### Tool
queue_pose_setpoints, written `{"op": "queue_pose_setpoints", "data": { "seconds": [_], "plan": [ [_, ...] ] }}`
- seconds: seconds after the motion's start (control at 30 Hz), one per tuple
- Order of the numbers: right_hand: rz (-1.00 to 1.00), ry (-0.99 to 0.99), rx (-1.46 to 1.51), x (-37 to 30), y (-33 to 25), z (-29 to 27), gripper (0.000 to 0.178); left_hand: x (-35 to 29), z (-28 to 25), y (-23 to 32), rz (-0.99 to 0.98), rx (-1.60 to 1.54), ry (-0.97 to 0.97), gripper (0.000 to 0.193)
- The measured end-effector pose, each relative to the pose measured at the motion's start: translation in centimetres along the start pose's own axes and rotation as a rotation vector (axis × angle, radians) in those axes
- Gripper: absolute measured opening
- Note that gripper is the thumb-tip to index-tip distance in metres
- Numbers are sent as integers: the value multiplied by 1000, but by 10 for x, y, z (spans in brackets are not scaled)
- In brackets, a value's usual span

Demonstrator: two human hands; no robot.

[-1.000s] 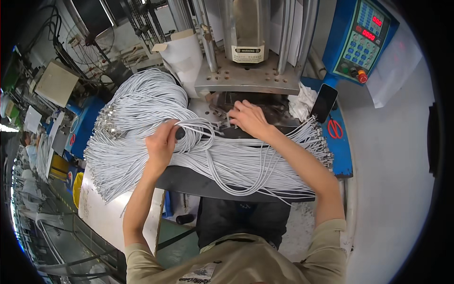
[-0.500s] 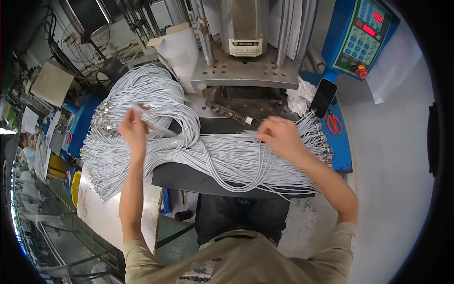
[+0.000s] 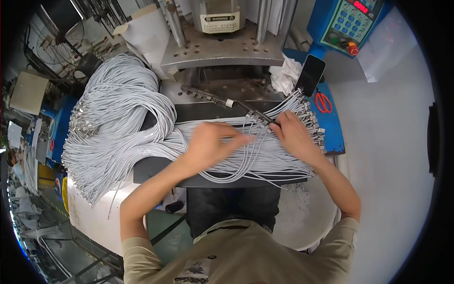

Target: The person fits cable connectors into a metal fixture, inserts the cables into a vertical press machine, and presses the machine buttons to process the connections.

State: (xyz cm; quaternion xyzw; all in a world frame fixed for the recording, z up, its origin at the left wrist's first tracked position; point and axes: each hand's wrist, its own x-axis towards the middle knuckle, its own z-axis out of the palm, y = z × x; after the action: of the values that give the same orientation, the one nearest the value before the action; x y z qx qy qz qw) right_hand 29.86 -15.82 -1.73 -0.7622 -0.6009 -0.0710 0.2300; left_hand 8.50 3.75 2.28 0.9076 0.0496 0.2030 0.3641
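I have the right hand point(image 3: 294, 136) pinching the end of a dark metal strip point(image 3: 257, 113), slanted across the white cables point(image 3: 120, 142) on the bench point(image 3: 150, 173). My left hand point(image 3: 208, 146) looks blurred above them, fingers partly spread; I can't tell whether it holds anything.

Workstation in fairly bright, even indoor light, viewed through a fisheye lens.
The pale cables point(image 3: 113, 97) are clearly lit and mostly crisp; the space beneath the metal plate point(image 3: 222, 56) lies in shadow. The left hand point(image 3: 209, 147) is smeared by motion blur, the right hand point(image 3: 294, 136) much sharper. Red digits point(image 3: 361, 6) glow on the control panel point(image 3: 351, 24). Glare whitens the far left rim, straight edges bow, and black vignetting closes the corners.
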Motion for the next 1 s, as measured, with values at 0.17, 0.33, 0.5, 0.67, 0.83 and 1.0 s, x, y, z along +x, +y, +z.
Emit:
{"op": "queue_pose_setpoints", "data": {
  "seconds": [0.17,0.33,0.5,0.67,0.83,1.0],
  "plan": [
    [309,-20,95,2,5,6,45,-3,53,1,293,223,62,30],
    [656,-172,766,57,23,-7,44,-6,30,-6,344,318,35,26],
    [453,63,437,185,54,69,31,57,8,-58,298,506,148,25],
    [42,442,-256,235,111,134,36,104,13,-100,166,536,184,31],
    [-98,409,-263,228,135,128,40,122,9,-98,-123,277,-62,45],
    [105,53,-223,202,86,103,42,117,-15,-120,-76,191,105,80]
  ]
}}
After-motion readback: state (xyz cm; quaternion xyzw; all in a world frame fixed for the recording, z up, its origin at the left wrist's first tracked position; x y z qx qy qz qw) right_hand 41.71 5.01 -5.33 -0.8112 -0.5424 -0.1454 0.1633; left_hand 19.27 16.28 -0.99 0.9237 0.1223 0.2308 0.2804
